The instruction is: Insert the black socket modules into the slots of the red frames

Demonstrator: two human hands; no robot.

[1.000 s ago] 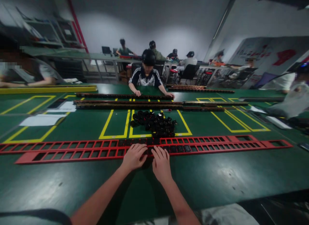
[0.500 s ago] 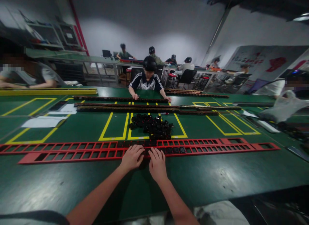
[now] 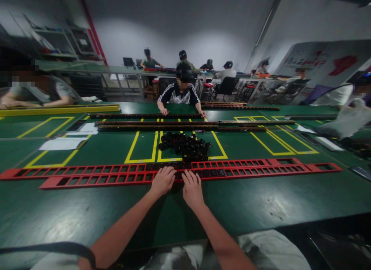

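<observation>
Two long red frames lie side by side on the green table, whose smooth top throws back soft patches of light. Each frame is flat and ladder-shaped, with thin crossbars between straight rails and a broad, solid stretch near the end; the near frame is set a little further right than the far frame. Whether they are plastic or painted metal, I cannot tell. Squarish black inserts fill several slots of the near frame. Beyond the frames sits a loose, jagged pile of small black parts, some with glossy faces, partly over flat yellow lines. Further back lie long, narrow dark strips with a coppery sheen, and on the left some flat white paper.

The near frame passes under the fingertips of both hands, at its middle stretch. The left hand and right hand are bent, fingers together and slightly curled, with a small gap between the hands. Whether either pinches a part cannot be told, since the fingers hide it. The inserts are just right of the right hand; the pile is straight ahead of both.
</observation>
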